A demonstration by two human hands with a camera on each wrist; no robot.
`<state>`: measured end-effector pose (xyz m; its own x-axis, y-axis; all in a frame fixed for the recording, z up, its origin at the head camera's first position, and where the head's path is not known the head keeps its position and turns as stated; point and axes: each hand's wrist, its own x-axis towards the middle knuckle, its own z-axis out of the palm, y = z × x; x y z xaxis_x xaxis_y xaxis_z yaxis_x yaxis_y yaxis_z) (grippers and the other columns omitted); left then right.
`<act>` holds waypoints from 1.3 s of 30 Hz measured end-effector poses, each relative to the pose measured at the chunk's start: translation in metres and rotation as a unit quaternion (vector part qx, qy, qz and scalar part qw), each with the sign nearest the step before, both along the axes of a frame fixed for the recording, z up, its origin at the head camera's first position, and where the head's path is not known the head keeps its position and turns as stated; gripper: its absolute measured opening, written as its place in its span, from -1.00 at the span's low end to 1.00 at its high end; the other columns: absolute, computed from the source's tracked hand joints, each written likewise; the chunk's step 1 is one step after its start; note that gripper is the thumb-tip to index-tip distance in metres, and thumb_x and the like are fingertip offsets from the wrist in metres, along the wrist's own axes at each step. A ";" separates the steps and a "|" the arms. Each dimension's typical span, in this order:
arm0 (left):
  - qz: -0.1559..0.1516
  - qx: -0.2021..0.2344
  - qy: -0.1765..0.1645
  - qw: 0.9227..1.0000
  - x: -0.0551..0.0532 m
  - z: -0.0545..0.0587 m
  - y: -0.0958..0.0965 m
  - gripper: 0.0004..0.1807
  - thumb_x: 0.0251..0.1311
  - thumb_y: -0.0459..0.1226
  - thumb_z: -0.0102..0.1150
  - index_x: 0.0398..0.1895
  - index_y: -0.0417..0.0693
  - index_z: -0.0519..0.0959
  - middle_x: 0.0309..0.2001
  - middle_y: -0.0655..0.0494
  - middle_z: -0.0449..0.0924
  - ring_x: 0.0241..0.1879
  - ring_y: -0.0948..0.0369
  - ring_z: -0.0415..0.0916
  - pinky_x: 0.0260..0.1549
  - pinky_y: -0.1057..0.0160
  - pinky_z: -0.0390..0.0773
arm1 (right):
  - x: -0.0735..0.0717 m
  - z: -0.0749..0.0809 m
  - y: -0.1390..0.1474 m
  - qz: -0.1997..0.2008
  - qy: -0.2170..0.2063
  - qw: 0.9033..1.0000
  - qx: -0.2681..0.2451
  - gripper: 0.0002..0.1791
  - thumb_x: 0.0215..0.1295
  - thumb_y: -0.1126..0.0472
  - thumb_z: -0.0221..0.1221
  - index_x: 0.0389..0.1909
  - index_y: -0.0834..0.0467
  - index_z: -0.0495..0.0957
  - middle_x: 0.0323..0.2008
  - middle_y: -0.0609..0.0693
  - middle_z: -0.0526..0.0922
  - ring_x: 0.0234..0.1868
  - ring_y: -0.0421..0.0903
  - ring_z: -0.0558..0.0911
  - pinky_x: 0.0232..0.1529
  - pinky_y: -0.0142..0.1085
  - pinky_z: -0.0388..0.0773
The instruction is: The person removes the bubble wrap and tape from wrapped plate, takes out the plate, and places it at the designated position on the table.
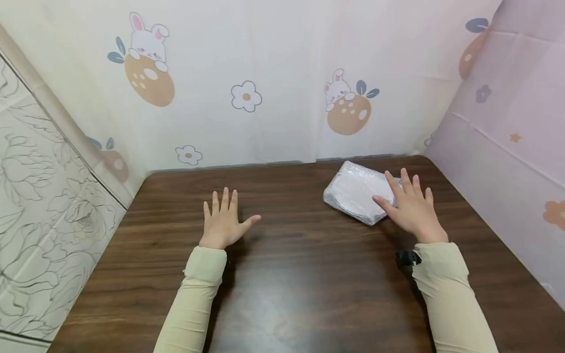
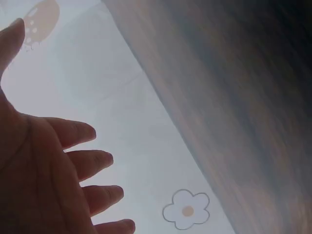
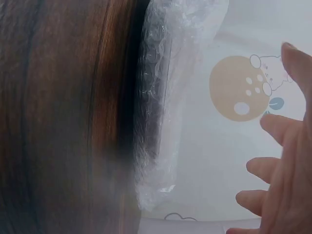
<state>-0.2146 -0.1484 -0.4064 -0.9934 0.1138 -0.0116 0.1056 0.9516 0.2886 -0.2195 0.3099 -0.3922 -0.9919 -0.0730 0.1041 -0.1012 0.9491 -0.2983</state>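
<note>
A flat white packet in clear bubble wrap [image 1: 357, 191] lies on the dark wooden table at the back right; its edge shows in the right wrist view [image 3: 158, 107]. My right hand [image 1: 412, 208] hovers by the packet's right side, fingers spread, overlapping it in the head view. The right wrist view shows a gap between those fingers and the wrap. Farther left, my left hand [image 1: 222, 223] is held over the table with fingers straight and thumb out to the side. Nothing is in its palm, as the left wrist view also shows.
The wooden table [image 1: 282, 260] ends at a white curtain [image 1: 282, 127] printed with rabbits and flowers behind it. More printed cloth [image 1: 512, 162] hangs along the right side. On the left stands a white panel [image 1: 44, 215] with line-drawn flowers. A black band [image 1: 408, 258] sits at my right wrist.
</note>
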 end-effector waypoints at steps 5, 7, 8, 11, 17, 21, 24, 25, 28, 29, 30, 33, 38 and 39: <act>-0.015 0.018 0.017 1.000 -0.004 0.003 0.005 0.05 0.29 0.36 -0.16 0.58 -0.13 -0.14 0.58 -0.19 -0.21 0.54 -0.26 -0.36 0.45 -0.31 -0.22 | -0.003 0.003 0.002 0.014 0.051 0.998 -0.041 -0.14 0.46 -0.30 -0.14 0.58 0.06 -0.16 0.54 0.35 -0.22 0.49 0.46 -0.15 0.27 0.51 -0.10; -0.024 0.028 0.024 0.999 -0.005 0.005 0.009 -0.01 0.33 0.31 -0.15 0.56 -0.16 -0.09 0.56 -0.22 -0.14 0.53 -0.27 -0.27 0.46 -0.27 -0.13 | -0.003 0.005 0.004 0.019 0.065 0.995 -0.068 -0.17 0.48 -0.22 -0.08 0.56 0.13 -0.09 0.52 0.38 -0.10 0.48 0.45 -0.03 0.25 0.48 0.00; -0.030 0.034 0.028 0.999 -0.005 0.006 0.012 -0.04 0.36 0.28 -0.15 0.56 -0.19 -0.06 0.55 -0.23 -0.11 0.52 -0.27 -0.22 0.46 -0.25 -0.09 | -0.002 0.006 0.005 0.019 0.071 0.994 -0.083 -0.19 0.48 -0.17 -0.06 0.56 0.16 -0.06 0.51 0.39 -0.05 0.47 0.45 0.01 0.25 0.46 0.04; -0.047 0.074 0.032 0.996 -0.007 0.009 0.022 -0.11 0.40 0.20 -0.14 0.54 -0.21 0.00 0.54 -0.22 -0.05 0.52 -0.22 -0.12 0.47 -0.16 0.00 | -0.001 0.008 0.010 0.010 0.075 0.989 -0.131 -0.23 0.49 -0.09 -0.03 0.55 0.17 -0.03 0.48 0.40 0.06 0.43 0.42 0.13 0.26 0.39 0.11; -0.088 0.199 0.009 0.976 -0.011 0.015 0.053 -0.21 0.43 0.13 -0.10 0.54 -0.12 0.07 0.54 -0.09 0.04 0.53 -0.04 -0.01 0.47 -0.09 0.10 | -0.003 0.014 0.018 -0.033 0.053 0.970 -0.234 -0.27 0.51 -0.08 -0.08 0.54 0.18 0.00 0.46 0.35 0.14 0.39 0.43 0.21 0.25 0.34 0.21; -0.112 0.263 -0.015 0.958 -0.015 0.018 0.077 -0.24 0.43 0.12 -0.08 0.54 -0.06 0.08 0.53 -0.02 0.09 0.52 0.04 0.04 0.47 -0.03 0.13 | -0.007 0.016 0.022 -0.064 0.030 0.959 -0.274 -0.26 0.51 -0.10 -0.10 0.54 0.18 -0.02 0.45 0.38 0.16 0.39 0.42 0.22 0.27 0.32 0.22; -0.126 0.293 -0.033 0.947 -0.019 0.019 0.094 -0.25 0.42 0.09 -0.06 0.53 -0.07 0.09 0.52 -0.02 0.12 0.51 0.05 0.06 0.46 -0.01 0.14 | -0.011 0.015 0.024 -0.088 0.012 0.951 -0.296 -0.24 0.50 -0.12 -0.12 0.55 0.17 -0.04 0.43 0.40 0.17 0.40 0.39 0.23 0.29 0.29 0.23; -0.130 0.299 -0.039 0.944 -0.020 0.019 0.100 -0.25 0.43 0.09 -0.06 0.53 -0.07 0.08 0.52 -0.02 0.12 0.51 0.05 0.06 0.46 0.00 0.14 | -0.012 0.014 0.025 -0.096 0.005 0.949 -0.302 -0.24 0.49 -0.13 -0.12 0.54 0.18 -0.04 0.43 0.40 0.16 0.40 0.39 0.23 0.29 0.28 0.23; -0.136 0.309 -0.058 0.940 -0.027 0.017 0.114 -0.25 0.42 0.07 -0.03 0.54 -0.06 0.08 0.52 -0.03 0.11 0.51 0.05 0.05 0.46 0.01 0.14 | -0.017 0.012 0.027 -0.114 -0.015 0.942 -0.315 -0.21 0.48 -0.16 -0.15 0.55 0.19 -0.06 0.45 0.41 0.11 0.43 0.39 0.17 0.31 0.29 0.21; -0.137 0.310 -0.067 0.938 -0.029 0.016 0.119 -0.24 0.42 0.08 -0.04 0.54 -0.05 0.06 0.53 -0.02 0.10 0.52 0.05 0.04 0.46 0.01 0.14 | -0.018 0.011 0.028 -0.119 -0.023 0.940 -0.319 -0.21 0.48 -0.17 -0.16 0.55 0.19 -0.07 0.46 0.41 0.08 0.44 0.40 0.14 0.32 0.30 0.19; -0.138 0.312 -0.076 0.937 -0.030 0.015 0.123 -0.24 0.42 0.08 -0.03 0.55 -0.03 0.05 0.53 -0.01 0.09 0.52 0.05 0.03 0.47 0.01 0.13 | -0.019 0.010 0.028 -0.124 -0.032 0.938 -0.323 -0.20 0.48 -0.17 -0.16 0.55 0.19 -0.09 0.47 0.41 0.04 0.45 0.40 0.12 0.32 0.31 0.18; -0.137 0.321 -0.099 0.932 -0.036 0.011 0.136 -0.22 0.41 0.09 -0.02 0.56 0.00 0.02 0.54 0.00 0.05 0.53 0.05 0.00 0.47 0.00 0.12 | -0.022 0.006 0.030 -0.140 -0.054 0.929 -0.338 -0.17 0.47 -0.20 -0.17 0.56 0.18 -0.13 0.50 0.40 -0.04 0.47 0.41 0.05 0.35 0.32 0.13; -0.143 0.330 -0.125 0.925 -0.045 0.002 0.158 -0.20 0.40 0.06 0.00 0.57 -0.01 -0.02 0.55 -0.01 0.01 0.54 0.04 -0.03 0.48 0.00 0.10 | -0.029 -0.003 0.033 -0.169 -0.070 0.912 -0.368 -0.15 0.46 -0.17 -0.15 0.56 0.17 -0.20 0.52 0.39 -0.14 0.45 0.40 0.09 0.39 0.26 0.15; -0.143 0.332 -0.129 0.923 -0.046 0.000 0.162 -0.20 0.41 0.05 0.00 0.57 -0.01 -0.02 0.56 -0.01 0.01 0.54 0.05 -0.03 0.47 0.00 0.11 | -0.030 -0.005 0.034 -0.174 -0.072 0.907 -0.377 -0.16 0.47 -0.15 -0.15 0.56 0.18 -0.22 0.52 0.39 -0.17 0.45 0.40 0.11 0.39 0.24 0.17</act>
<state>-0.2609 0.0134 -0.4066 -0.8958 0.4377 -0.0774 0.1705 0.4992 0.8496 -0.2495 0.3437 -0.3969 -0.9482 0.2859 -0.1388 0.2578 0.4365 -0.8620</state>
